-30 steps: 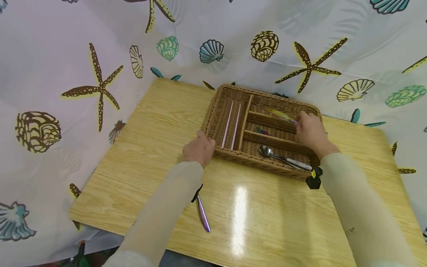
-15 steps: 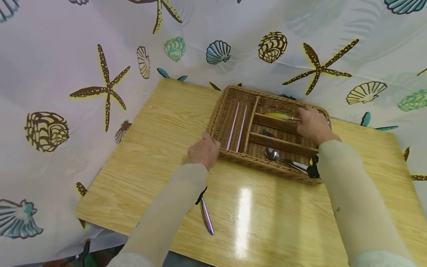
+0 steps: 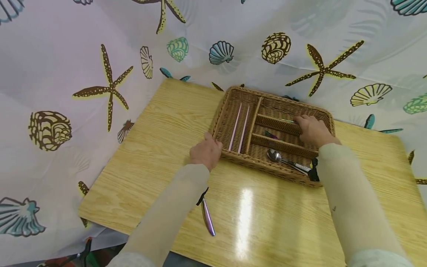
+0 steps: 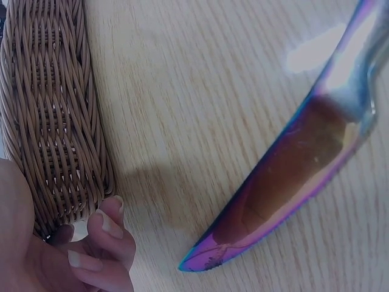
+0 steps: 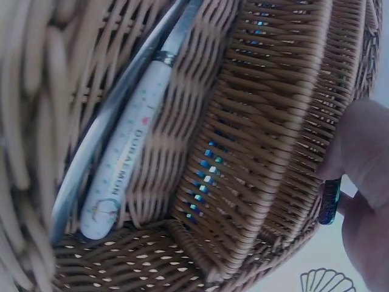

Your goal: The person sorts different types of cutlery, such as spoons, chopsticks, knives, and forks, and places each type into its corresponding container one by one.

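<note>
My left hand (image 3: pixel 205 151) grips the near left corner of a wicker cutlery tray (image 3: pixel 247 157). In the left wrist view its fingers (image 4: pixel 112 234) curl at the tray's bottom corner. My right hand (image 3: pixel 313 129) is down in the tray's back compartment, pinching a shiny table knife (image 5: pixel 330 201); only the handle's end shows in the right wrist view. Most of this knife is hidden by the hand and a divider. Another iridescent knife (image 4: pixel 285 176) lies on the table beside my left forearm.
Two pink chopsticks (image 3: pixel 239 128) lie in the left compartment. A multicoloured utensil (image 3: pixel 271 135) is in the middle one. A spoon (image 3: pixel 274 155) and a white-handled utensil (image 5: pixel 124 152) lie in the front one. A shell-print cloth (image 3: pixel 247 22) hangs behind the table (image 3: pixel 160 129).
My right hand has lowered the knife into the back compartment, and its yellow blade has mostly dropped from sight. My left hand stays at the corner. The head view has shifted slightly.
</note>
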A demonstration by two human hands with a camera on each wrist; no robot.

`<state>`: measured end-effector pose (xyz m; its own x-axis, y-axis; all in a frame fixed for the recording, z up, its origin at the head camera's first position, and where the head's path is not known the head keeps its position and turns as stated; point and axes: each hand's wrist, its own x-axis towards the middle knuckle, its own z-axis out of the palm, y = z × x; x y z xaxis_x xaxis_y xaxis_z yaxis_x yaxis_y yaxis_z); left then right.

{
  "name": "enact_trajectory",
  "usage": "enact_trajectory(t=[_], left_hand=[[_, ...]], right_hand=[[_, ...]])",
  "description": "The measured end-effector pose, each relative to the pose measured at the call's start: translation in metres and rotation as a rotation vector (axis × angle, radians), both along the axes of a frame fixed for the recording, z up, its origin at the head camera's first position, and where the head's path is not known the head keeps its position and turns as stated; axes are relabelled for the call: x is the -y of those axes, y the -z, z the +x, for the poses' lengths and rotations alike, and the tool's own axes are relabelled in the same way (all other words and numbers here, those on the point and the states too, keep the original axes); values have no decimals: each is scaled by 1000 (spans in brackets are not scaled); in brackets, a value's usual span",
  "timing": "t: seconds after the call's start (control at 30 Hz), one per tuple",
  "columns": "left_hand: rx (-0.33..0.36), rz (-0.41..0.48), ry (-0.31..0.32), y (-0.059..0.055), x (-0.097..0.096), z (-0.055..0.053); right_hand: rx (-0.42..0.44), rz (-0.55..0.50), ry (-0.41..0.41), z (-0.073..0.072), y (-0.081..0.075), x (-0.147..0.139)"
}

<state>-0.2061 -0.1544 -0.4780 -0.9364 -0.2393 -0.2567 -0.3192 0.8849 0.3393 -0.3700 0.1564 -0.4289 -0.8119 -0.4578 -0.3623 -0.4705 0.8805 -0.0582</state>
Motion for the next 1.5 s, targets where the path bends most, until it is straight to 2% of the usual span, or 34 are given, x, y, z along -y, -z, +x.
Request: enact_trajectory(t=[0.23,0.43,0.57,0.83,1.0,1.17,1.23,1.37,1.5], left_hand=[[-2,1,9,-1,-1,0],[10,-12,3,0,0,-1],[23,-9,2,-1,-1,-1],[12,-4,1,0,0,0],[9,-17,17,-1,-1,0],[19,-40,29,-4,0,-1],[30,-66,45,-5,0,-1],[46,-101,61,-6,-1,-1],[43,-59,35,-6,-1,-1]], right_hand=[[83,17,56,1,7,-6],[96,-20,95,0,11,-6],[27,-45,98,4,14,-6],[-212,-149,108,24,19,1],[-339,-305,50,46,13,13],[-546,-451,-158,75,14,33],[-595,-478,-241,90,15,42],[-594,-516,-340,125,19,63],[-565,-570,-432,165,32,86]])
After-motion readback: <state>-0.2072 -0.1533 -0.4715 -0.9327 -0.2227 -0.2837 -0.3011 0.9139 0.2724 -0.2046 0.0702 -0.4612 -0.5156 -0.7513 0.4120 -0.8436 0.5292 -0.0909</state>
